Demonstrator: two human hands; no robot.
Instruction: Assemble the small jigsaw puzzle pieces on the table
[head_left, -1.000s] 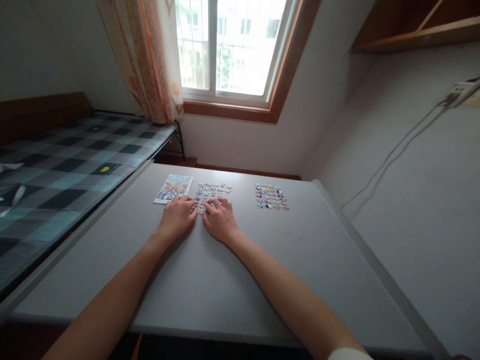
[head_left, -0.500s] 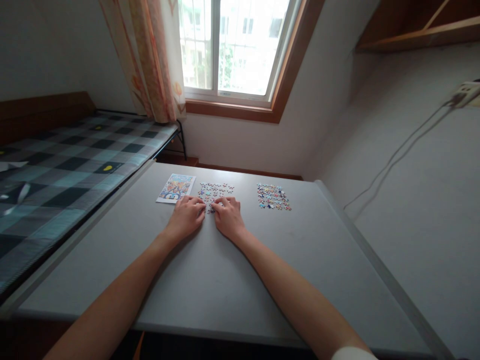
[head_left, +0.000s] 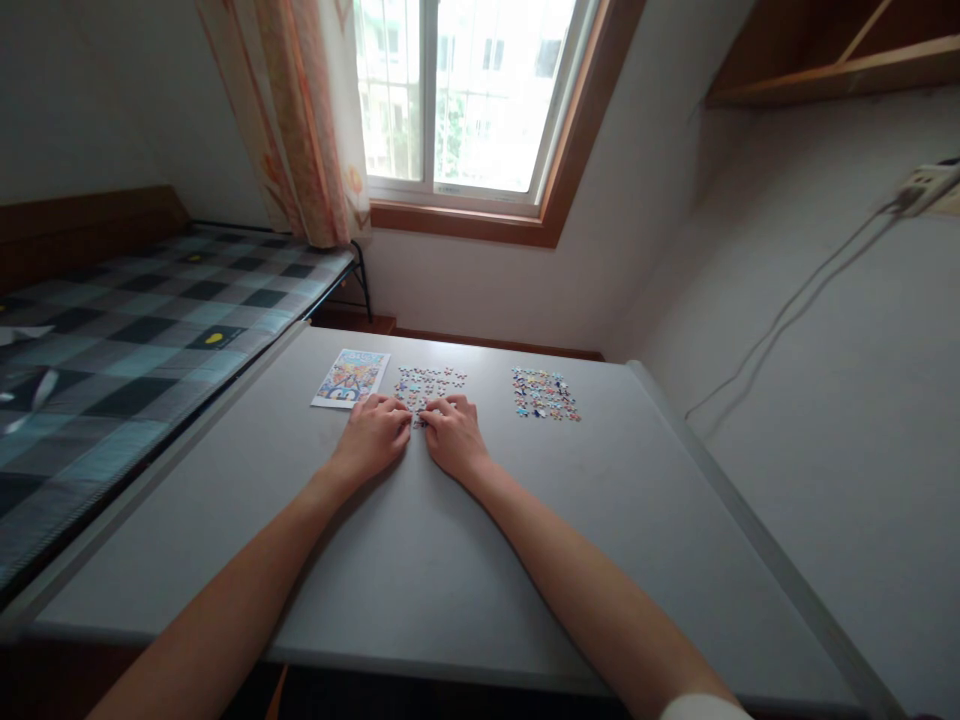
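Note:
Both my hands rest side by side on a grey table (head_left: 420, 560), fingertips meeting over the near edge of a patch of small colourful puzzle pieces (head_left: 431, 382). My left hand (head_left: 371, 435) has its fingers curled and pressed down on pieces. My right hand (head_left: 452, 435) does the same, thumb towards the left hand. What lies under the fingertips is too small to make out. A colourful picture card (head_left: 351, 377) lies just left of the pieces, beyond my left hand.
A second patch of loose puzzle pieces (head_left: 544, 393) lies to the right on the table. A bed with a checked cover (head_left: 127, 340) runs along the table's left edge. A wall stands at the right, a window and curtain behind.
My hands have drawn a little closer together over the near pieces. The view has shifted slightly; nothing else has moved.

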